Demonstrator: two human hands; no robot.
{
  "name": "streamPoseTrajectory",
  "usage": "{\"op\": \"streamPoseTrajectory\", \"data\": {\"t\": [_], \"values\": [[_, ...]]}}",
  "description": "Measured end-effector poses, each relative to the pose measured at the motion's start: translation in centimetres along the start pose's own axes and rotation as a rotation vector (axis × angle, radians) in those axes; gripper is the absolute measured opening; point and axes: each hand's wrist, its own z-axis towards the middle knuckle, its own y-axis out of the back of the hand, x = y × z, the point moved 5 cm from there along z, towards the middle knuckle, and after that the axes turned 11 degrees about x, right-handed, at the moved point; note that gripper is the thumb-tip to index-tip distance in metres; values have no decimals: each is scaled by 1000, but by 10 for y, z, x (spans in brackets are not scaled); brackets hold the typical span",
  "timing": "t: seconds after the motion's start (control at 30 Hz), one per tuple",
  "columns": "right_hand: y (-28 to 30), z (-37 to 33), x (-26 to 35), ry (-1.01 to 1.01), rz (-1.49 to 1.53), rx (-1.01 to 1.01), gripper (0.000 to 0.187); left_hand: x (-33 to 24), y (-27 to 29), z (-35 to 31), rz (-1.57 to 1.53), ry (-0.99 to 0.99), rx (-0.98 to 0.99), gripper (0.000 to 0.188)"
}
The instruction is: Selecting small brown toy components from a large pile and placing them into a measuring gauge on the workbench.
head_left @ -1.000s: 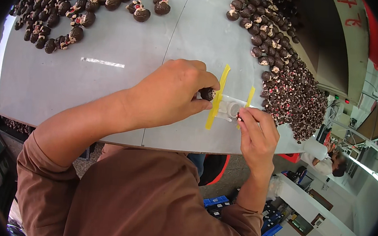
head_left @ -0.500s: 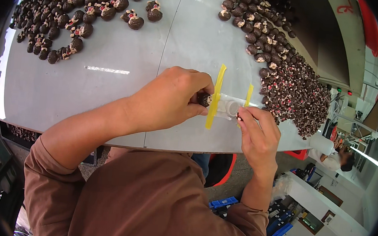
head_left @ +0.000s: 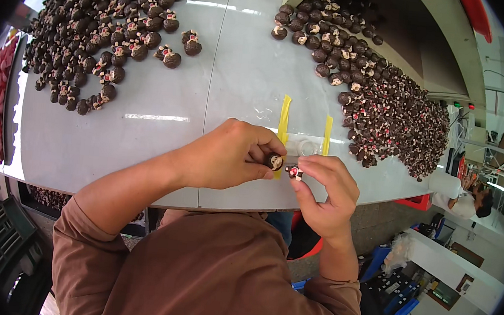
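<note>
Between the thumb and fingers of my left hand [head_left: 237, 156] is a round dark brown figurine head [head_left: 274, 161] with a pale face. My right hand [head_left: 330, 191] pinches a small figurine body [head_left: 294, 172], dark brown with pale limbs and a red patch. Head and body are close together, with a narrow gap between them. Just beyond my fingers a small clear round container [head_left: 307, 148] sits on the table between two yellow tape strips [head_left: 284, 118]; my hands partly cover that spot.
Joined figurines [head_left: 101, 30] crowd the table's far left. At the right lie loose round heads [head_left: 319, 40] and a big heap of small bodies [head_left: 395, 125], beside a beige box-like housing [head_left: 476, 63]. Another person [head_left: 470, 203] sits off to the far right.
My right hand has drawn back from beside the container toward my left hand, bringing the body near the head. The head's face has turned more into view. The whole view has shifted slightly.
</note>
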Motion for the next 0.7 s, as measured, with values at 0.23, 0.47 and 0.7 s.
{"op": "streamPoseTrajectory", "data": {"t": [0.23, 0.47, 0.7], "values": [[-7, 6, 0, 30, -45, 5, 31, -1, 0, -1, 45, 32, 32, 35], [-9, 8, 1, 54, -111, 29, 32, 0, 0, 0, 54, 35, 36, 34], [-8, 7, 2, 41, -110, 51, 32, 1, 0, -1, 37, -8, 20, 35]]}}
